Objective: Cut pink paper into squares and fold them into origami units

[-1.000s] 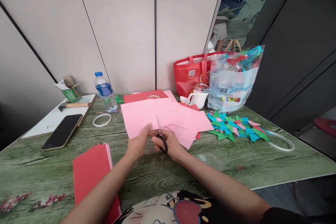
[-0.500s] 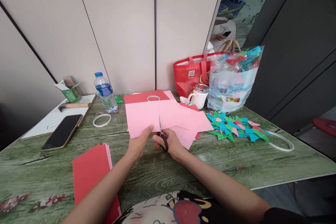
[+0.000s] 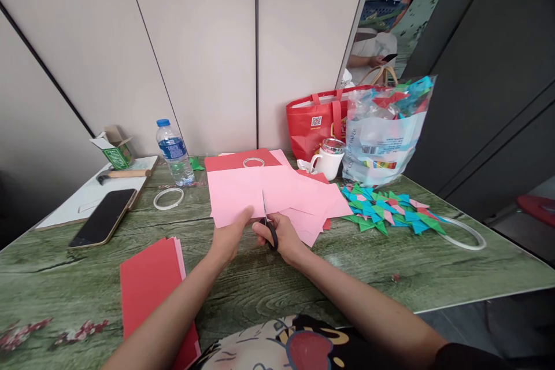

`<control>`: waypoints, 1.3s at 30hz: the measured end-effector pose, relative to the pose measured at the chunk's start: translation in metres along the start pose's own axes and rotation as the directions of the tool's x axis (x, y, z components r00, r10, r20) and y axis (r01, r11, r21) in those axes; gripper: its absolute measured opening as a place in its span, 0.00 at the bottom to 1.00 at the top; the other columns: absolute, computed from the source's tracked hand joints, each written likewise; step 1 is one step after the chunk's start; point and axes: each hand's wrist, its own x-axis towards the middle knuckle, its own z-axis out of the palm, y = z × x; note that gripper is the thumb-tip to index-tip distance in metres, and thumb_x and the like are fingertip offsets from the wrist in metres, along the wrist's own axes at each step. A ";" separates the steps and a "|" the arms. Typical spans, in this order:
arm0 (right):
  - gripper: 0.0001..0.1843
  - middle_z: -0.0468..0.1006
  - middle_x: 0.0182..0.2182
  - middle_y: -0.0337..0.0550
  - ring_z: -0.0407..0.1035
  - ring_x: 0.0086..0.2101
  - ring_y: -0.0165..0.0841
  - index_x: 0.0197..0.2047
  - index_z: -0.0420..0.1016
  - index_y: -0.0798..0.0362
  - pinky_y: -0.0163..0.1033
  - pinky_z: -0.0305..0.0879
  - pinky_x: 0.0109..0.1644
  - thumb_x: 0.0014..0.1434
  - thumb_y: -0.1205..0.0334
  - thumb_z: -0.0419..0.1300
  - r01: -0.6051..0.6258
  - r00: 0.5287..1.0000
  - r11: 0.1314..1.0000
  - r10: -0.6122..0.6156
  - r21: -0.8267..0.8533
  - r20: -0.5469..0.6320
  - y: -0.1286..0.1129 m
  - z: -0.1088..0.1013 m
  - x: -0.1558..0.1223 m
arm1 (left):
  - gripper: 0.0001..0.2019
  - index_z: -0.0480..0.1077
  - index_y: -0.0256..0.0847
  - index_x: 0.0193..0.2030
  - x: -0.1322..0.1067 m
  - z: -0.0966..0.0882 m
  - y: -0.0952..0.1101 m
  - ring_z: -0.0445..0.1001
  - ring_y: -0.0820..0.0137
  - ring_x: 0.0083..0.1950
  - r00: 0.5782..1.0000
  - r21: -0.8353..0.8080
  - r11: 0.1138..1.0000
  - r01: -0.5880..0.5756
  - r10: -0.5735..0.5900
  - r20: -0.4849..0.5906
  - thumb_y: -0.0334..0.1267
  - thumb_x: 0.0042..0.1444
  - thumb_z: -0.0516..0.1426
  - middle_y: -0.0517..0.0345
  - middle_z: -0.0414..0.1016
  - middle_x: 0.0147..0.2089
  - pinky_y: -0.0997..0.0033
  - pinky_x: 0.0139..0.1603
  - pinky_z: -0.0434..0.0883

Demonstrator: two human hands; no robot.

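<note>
A sheet of pink paper [image 3: 236, 191] is pinched at its near edge by my left hand [image 3: 232, 234], thumb on top and the other fingers mostly hidden below. My right hand [image 3: 284, 237] grips black-handled scissors [image 3: 273, 234], whose blades point away from me and meet the paper near its middle. Beneath and to the right lie more pink sheets [image 3: 310, 225]. Behind the held sheet, a red sheet [image 3: 229, 161] carries a white ring [image 3: 254, 162]. Near my left forearm rests a stack of red and pink paper [image 3: 150, 283].
Left are a phone [image 3: 104, 218], hammer [image 3: 124, 173], green box [image 3: 117, 150], water bottle [image 3: 174, 153] and tape ring [image 3: 169, 199]. Right are a white mug [image 3: 332, 162], red bag [image 3: 310, 127], plastic bag [image 3: 381, 139], folded paper pieces [image 3: 390, 208] and a larger ring [image 3: 470, 237].
My hands, the scissors and the pink paper look almost unchanged. In the mirror-like panel at the upper right, a person holding a phone has shifted slightly to the right.
</note>
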 end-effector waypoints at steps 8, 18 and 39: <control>0.16 0.66 0.14 0.33 0.59 0.16 0.24 0.25 0.67 0.56 0.31 0.56 0.21 0.42 0.52 0.65 -0.015 1.000 1.000 0.015 0.013 -0.003 0.001 0.000 0.000 | 0.19 0.68 0.35 0.38 0.000 0.000 -0.001 0.73 0.65 0.38 1.000 -0.011 1.000 -0.003 0.003 0.023 0.37 0.36 0.63 0.49 0.74 0.41 0.61 0.43 0.70; 0.16 0.68 0.16 0.35 0.60 0.17 0.24 0.25 0.68 0.57 0.32 0.58 0.23 0.44 0.51 0.63 0.014 0.986 0.998 -0.004 0.059 -0.164 -0.003 -0.003 0.005 | 0.22 0.67 0.36 0.43 0.003 -0.001 -0.003 0.72 0.65 0.44 0.997 -0.026 0.998 -0.060 0.061 0.043 0.36 0.38 0.62 0.49 0.73 0.46 0.63 0.45 0.70; 0.16 0.72 0.24 0.37 0.68 0.26 0.28 0.27 0.64 0.54 0.38 0.68 0.34 0.39 0.57 0.65 0.197 0.770 0.913 0.083 0.359 -0.633 -0.013 -0.029 0.024 | 0.29 0.56 0.30 0.57 0.059 -0.047 -0.026 0.48 0.46 0.63 0.887 0.901 -0.042 -0.432 0.161 0.433 0.40 0.50 0.56 0.34 0.56 0.60 0.45 0.54 0.54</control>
